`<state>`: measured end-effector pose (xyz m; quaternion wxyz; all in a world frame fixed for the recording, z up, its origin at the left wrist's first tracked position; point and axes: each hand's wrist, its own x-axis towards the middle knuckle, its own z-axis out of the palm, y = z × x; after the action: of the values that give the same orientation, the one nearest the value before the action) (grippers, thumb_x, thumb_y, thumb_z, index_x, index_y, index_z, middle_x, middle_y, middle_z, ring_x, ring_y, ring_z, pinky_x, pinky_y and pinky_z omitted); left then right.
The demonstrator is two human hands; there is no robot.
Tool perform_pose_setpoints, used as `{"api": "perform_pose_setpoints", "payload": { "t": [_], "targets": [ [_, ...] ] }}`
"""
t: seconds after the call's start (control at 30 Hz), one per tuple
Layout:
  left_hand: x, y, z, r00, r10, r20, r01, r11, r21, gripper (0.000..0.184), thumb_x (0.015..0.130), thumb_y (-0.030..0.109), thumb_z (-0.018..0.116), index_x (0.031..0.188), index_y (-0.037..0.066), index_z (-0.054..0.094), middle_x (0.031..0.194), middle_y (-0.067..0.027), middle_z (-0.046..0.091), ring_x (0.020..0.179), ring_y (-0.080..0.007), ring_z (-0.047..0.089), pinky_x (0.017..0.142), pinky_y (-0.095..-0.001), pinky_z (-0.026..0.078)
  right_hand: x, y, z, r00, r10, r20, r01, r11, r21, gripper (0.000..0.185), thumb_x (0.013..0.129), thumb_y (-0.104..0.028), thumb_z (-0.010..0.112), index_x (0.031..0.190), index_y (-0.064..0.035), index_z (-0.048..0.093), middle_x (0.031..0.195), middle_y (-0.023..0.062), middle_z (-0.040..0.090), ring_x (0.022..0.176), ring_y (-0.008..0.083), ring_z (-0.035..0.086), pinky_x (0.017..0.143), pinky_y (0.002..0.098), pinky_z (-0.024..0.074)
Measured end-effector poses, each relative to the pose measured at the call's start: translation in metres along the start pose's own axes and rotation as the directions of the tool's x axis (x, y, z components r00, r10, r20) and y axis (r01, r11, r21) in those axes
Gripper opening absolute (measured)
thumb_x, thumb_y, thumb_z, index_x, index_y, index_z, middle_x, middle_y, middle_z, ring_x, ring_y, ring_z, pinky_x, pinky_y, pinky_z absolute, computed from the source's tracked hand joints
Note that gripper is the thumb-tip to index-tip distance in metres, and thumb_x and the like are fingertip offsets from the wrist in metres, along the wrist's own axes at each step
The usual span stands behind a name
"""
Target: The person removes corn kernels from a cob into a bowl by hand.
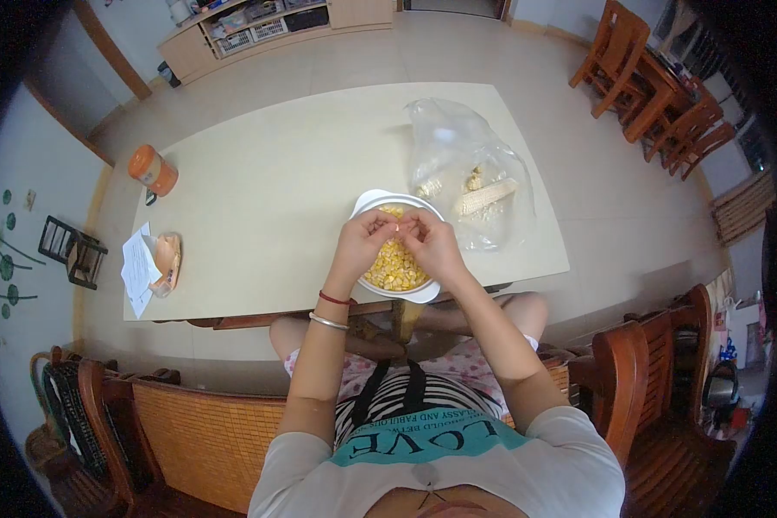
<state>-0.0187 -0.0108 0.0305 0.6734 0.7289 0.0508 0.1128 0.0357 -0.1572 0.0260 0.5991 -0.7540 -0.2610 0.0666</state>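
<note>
A white bowl (426, 293) with two handles stands at the table's near edge, holding loose yellow corn kernels (394, 266). Over it, my left hand (360, 245) and my right hand (429, 244) meet at the fingertips, with fingers bent and pressed together. Something small and pale shows between the fingertips, too small to name. To the right of the bowl, a clear plastic bag (445, 129) lies on the table with a stripped corncob (486, 197) and smaller cob pieces on it.
The pale table (276, 173) bears an orange jar (153, 170) at the far left, with papers (138, 270) and a small basket-like tray (169, 263) nearer. Wooden chairs stand beside me; more chairs and a cabinet (190, 52) are beyond the table.
</note>
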Motion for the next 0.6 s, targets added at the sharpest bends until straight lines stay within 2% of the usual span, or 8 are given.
{"api": "perform_pose_setpoints", "payload": {
  "t": [0.07, 0.17, 0.27, 0.37, 0.47, 0.6],
  "targets": [
    [-0.001, 0.004, 0.001, 1.000, -0.007, 0.006, 0.007, 0.998, -0.061, 0.007, 0.085, 0.003, 0.058, 0.089, -0.003, 0.061, 0.079, -0.0035, 0.063, 0.072, -0.0075, 0.057, 0.067, -0.0212, 0.047, 0.000, 0.005, 0.000, 1.000, 0.003, -0.020, -0.003, 1.000, -0.009, 0.017, 0.079, -0.008, 0.065, 0.093, -0.0009, 0.061, 0.074, 0.0143, 0.063, 0.066, 0.0199, 0.061, 0.062, 0.0304, 0.0490],
    [0.000, 0.004, 0.000, 1.000, -0.001, 0.005, 0.001, 0.998, -0.058, 0.007, 0.087, 0.003, 0.057, 0.089, -0.003, 0.060, 0.078, -0.0026, 0.062, 0.072, -0.0070, 0.057, 0.066, -0.0208, 0.047, 0.001, 0.011, 0.002, 1.000, 0.020, -0.017, -0.020, 1.000, 0.000, 0.015, 0.079, -0.009, 0.064, 0.092, -0.0003, 0.062, 0.074, 0.0152, 0.063, 0.065, 0.0218, 0.062, 0.061, 0.0313, 0.0491],
    [0.001, 0.001, 0.001, 1.000, -0.004, 0.005, 0.005, 0.997, -0.080, 0.006, 0.087, 0.003, 0.057, 0.090, -0.002, 0.059, 0.077, -0.0021, 0.061, 0.071, -0.0068, 0.056, 0.065, -0.0207, 0.047, 0.001, 0.007, 0.000, 1.000, -0.004, 0.008, 0.005, 0.994, -0.109, 0.016, 0.080, -0.010, 0.063, 0.091, 0.0001, 0.062, 0.075, 0.0160, 0.064, 0.066, 0.0237, 0.063, 0.061, 0.0321, 0.0491],
    [0.001, -0.001, 0.000, 1.000, -0.007, 0.004, 0.008, 0.995, -0.104, 0.008, 0.084, 0.008, 0.062, 0.087, 0.001, 0.062, 0.076, -0.0006, 0.062, 0.072, -0.0068, 0.056, 0.066, -0.0216, 0.046, 0.001, 0.006, -0.001, 1.000, -0.012, 0.024, 0.015, 0.995, -0.101, 0.017, 0.080, -0.012, 0.063, 0.092, 0.0003, 0.063, 0.076, 0.0170, 0.063, 0.067, 0.0255, 0.063, 0.061, 0.0330, 0.0490],
    [0.000, 0.004, 0.000, 1.000, -0.021, 0.011, 0.022, 0.996, -0.089, 0.009, 0.084, 0.008, 0.062, 0.088, 0.000, 0.062, 0.077, -0.0012, 0.062, 0.071, -0.0072, 0.056, 0.065, -0.0220, 0.046, 0.001, 0.005, -0.003, 0.999, 0.008, 0.037, -0.004, 0.995, -0.100, 0.017, 0.080, -0.012, 0.063, 0.092, 0.0005, 0.063, 0.076, 0.0161, 0.064, 0.066, 0.0232, 0.062, 0.061, 0.0325, 0.0488],
    [0.000, 0.006, 0.000, 0.999, -0.018, 0.032, 0.020, 0.997, -0.072, 0.009, 0.085, 0.007, 0.061, 0.088, -0.001, 0.062, 0.078, -0.0034, 0.063, 0.071, -0.0084, 0.058, 0.065, -0.0221, 0.048, 0.007, 0.023, -0.002, 0.994, 0.059, 0.095, -0.067, 0.995, 0.075, 0.015, 0.080, -0.010, 0.061, 0.090, 0.0004, 0.063, 0.073, 0.0108, 0.064, 0.065, 0.0148, 0.059, 0.061, 0.0293, 0.0477]
  ]
}}
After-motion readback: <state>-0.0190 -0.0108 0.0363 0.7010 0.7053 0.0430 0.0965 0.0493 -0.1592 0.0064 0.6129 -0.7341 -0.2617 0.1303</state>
